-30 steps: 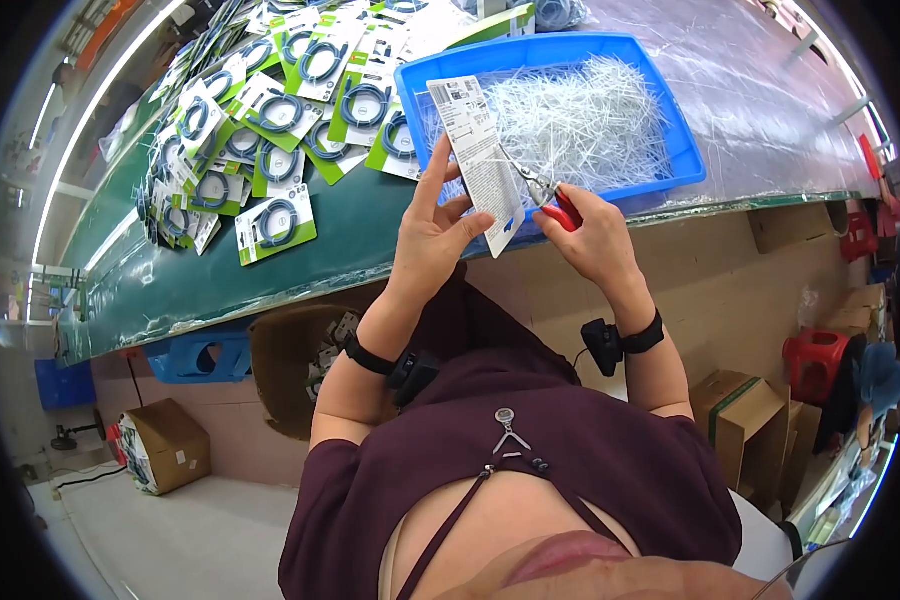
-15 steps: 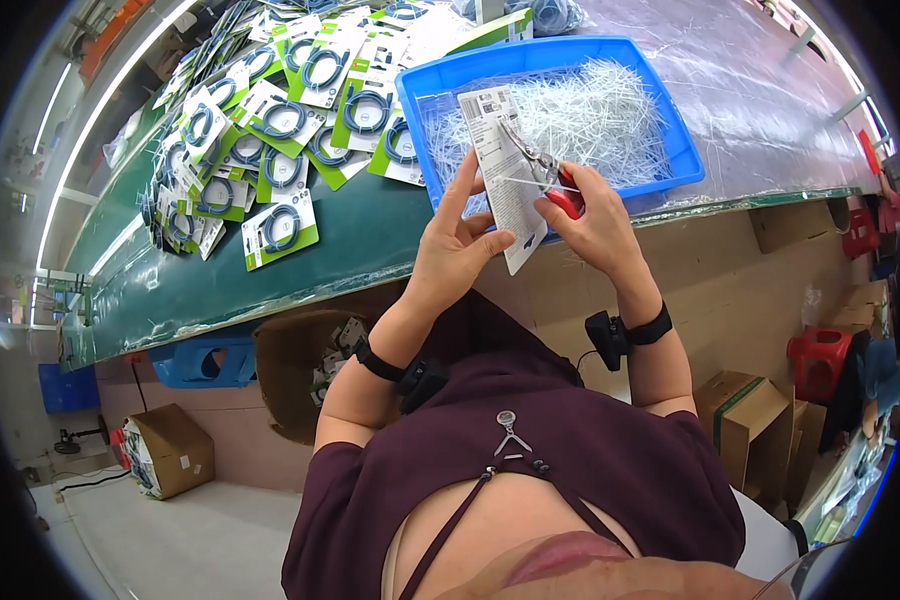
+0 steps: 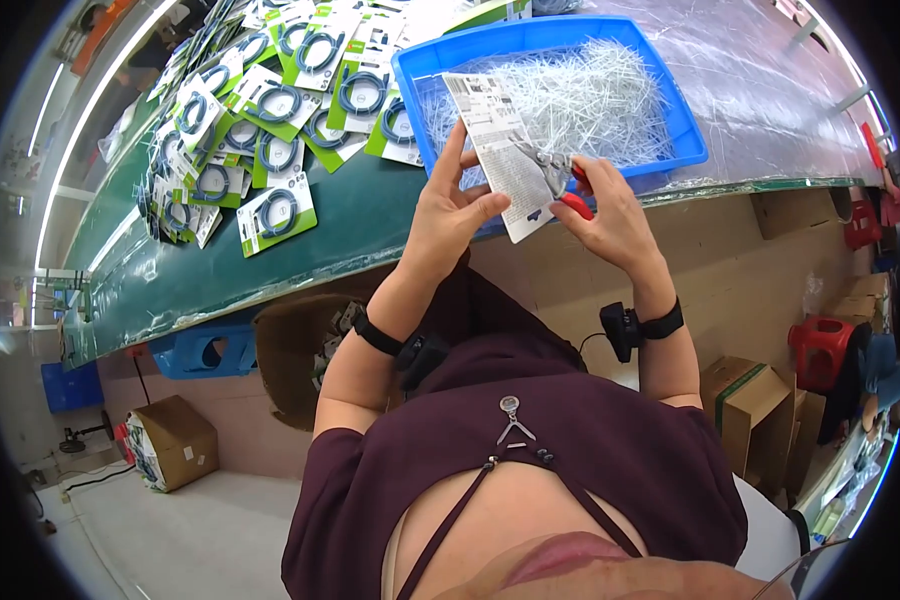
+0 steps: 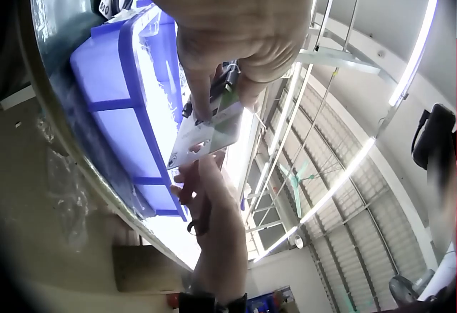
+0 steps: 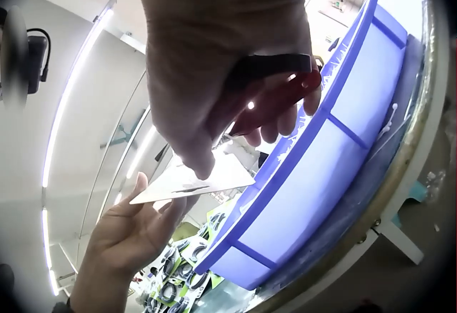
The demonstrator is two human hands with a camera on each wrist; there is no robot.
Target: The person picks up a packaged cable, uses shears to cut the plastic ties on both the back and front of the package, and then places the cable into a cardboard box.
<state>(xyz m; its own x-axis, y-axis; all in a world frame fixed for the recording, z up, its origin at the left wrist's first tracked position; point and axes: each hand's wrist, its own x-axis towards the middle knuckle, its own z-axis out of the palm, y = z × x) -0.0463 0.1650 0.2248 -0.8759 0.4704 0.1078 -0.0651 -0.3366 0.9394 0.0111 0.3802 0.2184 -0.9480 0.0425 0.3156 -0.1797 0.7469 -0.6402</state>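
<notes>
In the head view the left hand (image 3: 447, 215) pinches a white printed card (image 3: 500, 160), thumb on its printed back, fingers behind it. The right hand (image 3: 615, 215) grips red-handled metal pliers (image 3: 552, 172), whose tips lie over the card's printed side. Behind the card is a blue tray (image 3: 697, 150) holding many thin clear-white strips (image 3: 600, 100). The left wrist view shows the card's other side (image 4: 207, 133), white and green with a dark cable. The red handle (image 5: 275, 106) lies in the right palm in the right wrist view.
Carded blue cables (image 3: 277, 215) are piled on the green table (image 3: 170, 285), left of the tray. Below the table are an open carton (image 3: 280, 375) and a blue stool (image 3: 205, 352). A red stool (image 3: 820, 350) and cartons (image 3: 745, 410) stand at the right.
Over the last half second the card shifted left and up and tilted more. The right hand moved slightly right, and the pliers' handles spread wider. A white strip seen at the pliers earlier is no longer visible there.
</notes>
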